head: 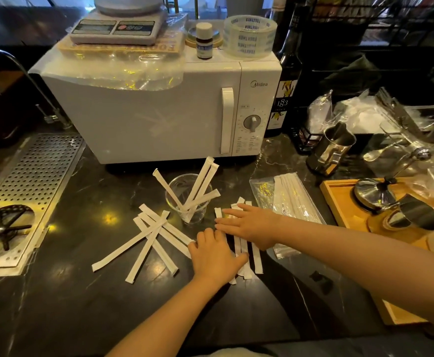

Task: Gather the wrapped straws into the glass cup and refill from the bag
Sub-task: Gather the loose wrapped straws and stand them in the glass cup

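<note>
A clear glass cup (188, 199) stands on the dark counter in front of the microwave, with several white wrapped straws (201, 184) leaning in it. Left of the cup, several more wrapped straws (148, 238) lie crossed in a loose fan. A second group of straws (256, 256) lies right of the cup under both hands. My left hand (217, 256) rests palm down on their near ends, fingers curled. My right hand (252, 222) lies flat across their far ends, fingers spread. A clear plastic bag of straws (290, 199) lies just right of my right hand.
A white microwave (159, 109) stands behind the cup, with a scale, a small bottle and a tape roll on top. A perforated metal drip tray (38, 176) is at the left. At the right are a wooden tray (339, 202) with metal tools, a steel pitcher (331, 150) and a dark bottle.
</note>
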`<state>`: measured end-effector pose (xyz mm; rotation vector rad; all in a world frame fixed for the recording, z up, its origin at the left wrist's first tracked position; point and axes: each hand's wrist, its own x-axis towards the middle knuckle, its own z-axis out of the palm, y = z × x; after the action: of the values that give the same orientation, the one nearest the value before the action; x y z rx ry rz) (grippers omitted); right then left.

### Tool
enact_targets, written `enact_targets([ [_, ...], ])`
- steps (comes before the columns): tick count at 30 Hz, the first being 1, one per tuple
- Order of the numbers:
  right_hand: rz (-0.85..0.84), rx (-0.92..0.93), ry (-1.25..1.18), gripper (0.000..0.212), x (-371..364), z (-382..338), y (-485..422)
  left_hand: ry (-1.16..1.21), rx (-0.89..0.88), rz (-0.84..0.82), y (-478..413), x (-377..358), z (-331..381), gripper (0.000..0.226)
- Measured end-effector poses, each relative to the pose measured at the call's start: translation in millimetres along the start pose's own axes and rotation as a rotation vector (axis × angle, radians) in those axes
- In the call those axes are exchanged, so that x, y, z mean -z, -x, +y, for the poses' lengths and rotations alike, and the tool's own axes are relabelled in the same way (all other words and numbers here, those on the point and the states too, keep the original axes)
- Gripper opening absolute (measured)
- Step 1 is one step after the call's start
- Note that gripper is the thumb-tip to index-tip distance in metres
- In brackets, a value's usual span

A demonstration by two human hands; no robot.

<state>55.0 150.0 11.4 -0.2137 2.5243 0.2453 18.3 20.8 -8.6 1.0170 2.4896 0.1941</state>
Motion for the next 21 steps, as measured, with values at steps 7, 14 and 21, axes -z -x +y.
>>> enact_targets([
  [7, 0.014, 0.011, 0.064, 0.078, -7.9, 9.2, 3.2, -0.034, -0.022, -0.007, 1.5, -7.4, 15.3, 0.072],
  [14, 0.163, -0.033, 0.131, 0.055, -12.4, 11.4, 8.0, -0.095, -0.039, 0.003, -1.9, -10.5, 23.6, 0.06],
  [21, 0.352, -0.058, 0.241, 0.036, -13.8, 10.2, 8.4, -0.049, -0.032, 0.03, -4.5, -10.2, 29.5, 0.054],
])
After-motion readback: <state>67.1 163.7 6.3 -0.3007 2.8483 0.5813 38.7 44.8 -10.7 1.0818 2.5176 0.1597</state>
